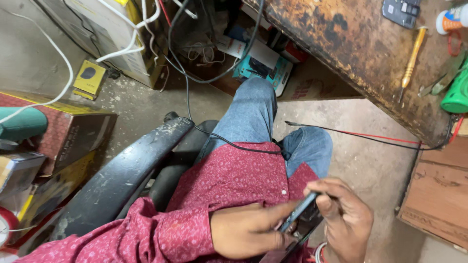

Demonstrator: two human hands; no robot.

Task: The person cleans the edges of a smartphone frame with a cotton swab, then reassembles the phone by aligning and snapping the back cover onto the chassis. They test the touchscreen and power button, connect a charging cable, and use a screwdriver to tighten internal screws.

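Seen from the head view, I sit in a chair, wearing blue jeans and a red patterned shirt. Both my hands are low in my lap, gripping a dark flat smartphone [301,219] seen edge-on. My left hand [246,230] holds its lower left side, fingers stretched along the edge. My right hand [345,219] curls over its upper right end. A black cable [229,142] runs across my thigh. Red and black probe leads [360,136] reach from the bench toward my knee.
A rusty brown workbench [360,53] stands at the upper right with a yellow-handled screwdriver [411,61], a green tool [457,95] and a small dark phone part [400,10]. The chair's black armrest [126,170] is at left. Boxes [73,131] and white cables [122,46] crowd the concrete floor.
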